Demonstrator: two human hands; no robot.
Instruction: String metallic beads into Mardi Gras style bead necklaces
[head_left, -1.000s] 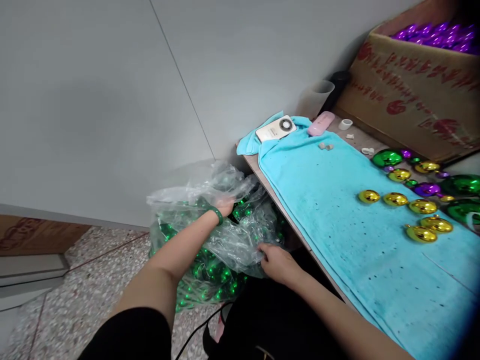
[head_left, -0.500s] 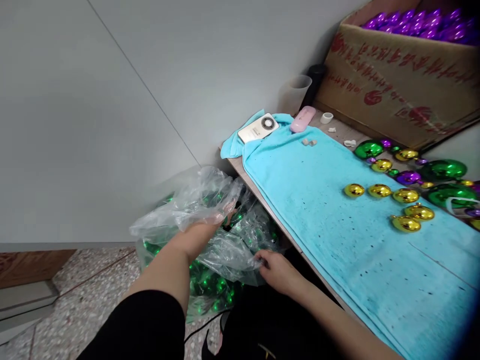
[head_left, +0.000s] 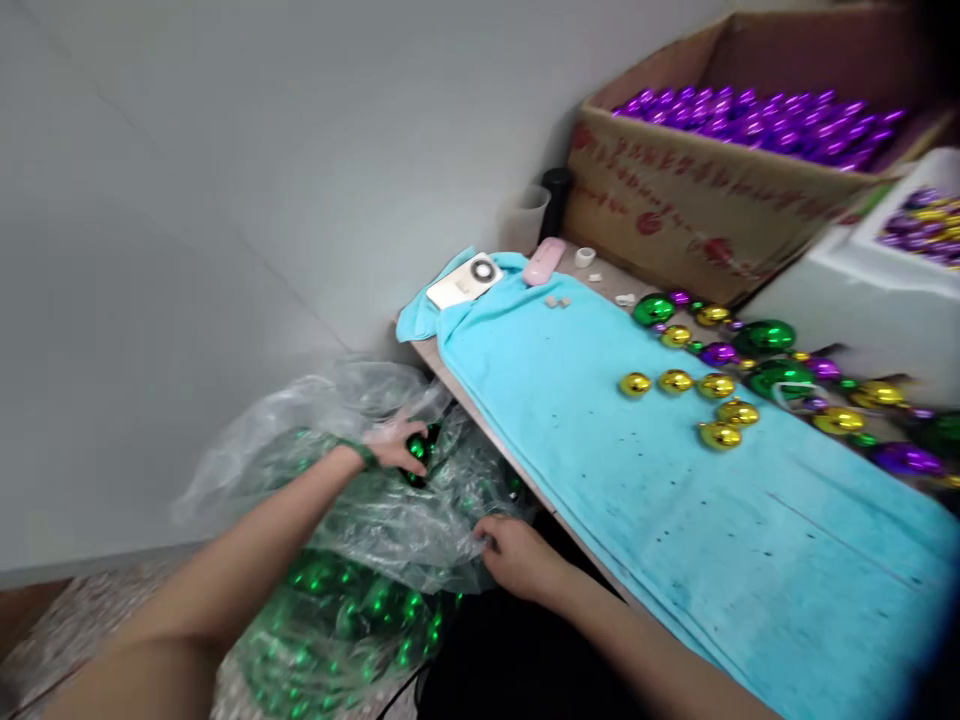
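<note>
Pinching the edge of a clear plastic bag [head_left: 375,530] at 12 o'clock, your right hand [head_left: 517,555] apparently holds the mouth open for your left hand [head_left: 394,445], at 11, its fingers closed around a shiny green ball [head_left: 417,447] at the opening. Beyond, at 1 o'clock, gold balls [head_left: 676,381] rest on a blue towel [head_left: 600,480], likely spread to cushion them on the table [head_left: 426,352]; farther back stands a cardboard box [head_left: 675,200] containing purple ornaments [head_left: 765,125].

Plstc bag [head_left: 382,535] crinkly, gold balls [head_left: 635,384] v. glossy.
</note>
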